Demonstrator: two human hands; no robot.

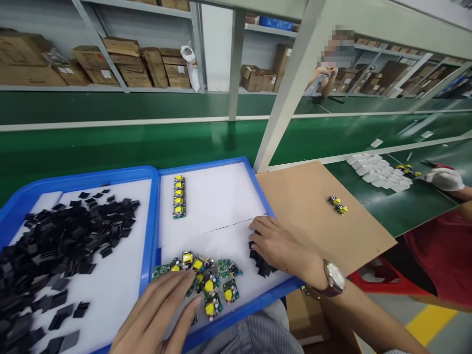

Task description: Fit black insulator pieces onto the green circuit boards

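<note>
My left hand (162,309) lies with fingers stretched out over a loose heap of small green circuit boards with yellow parts (212,282), its fingertips touching them, at the near edge of the right blue tray (258,189). My right hand (282,246), a watch on its wrist, rests curled over a small cluster of black plastic pieces (262,265) on the same tray's white liner. A neat row of the same boards (179,196) stands at the tray's far side. The left blue tray (92,174) holds a big pile of black pieces (55,241).
A brown cardboard sheet (313,216) to the right carries two boards (338,205). Beyond lies a green conveyor belt (147,142) with white casings (379,172). Another person's gloved hand (444,178) and red sleeve are at far right. A grey post (291,88) rises behind the tray.
</note>
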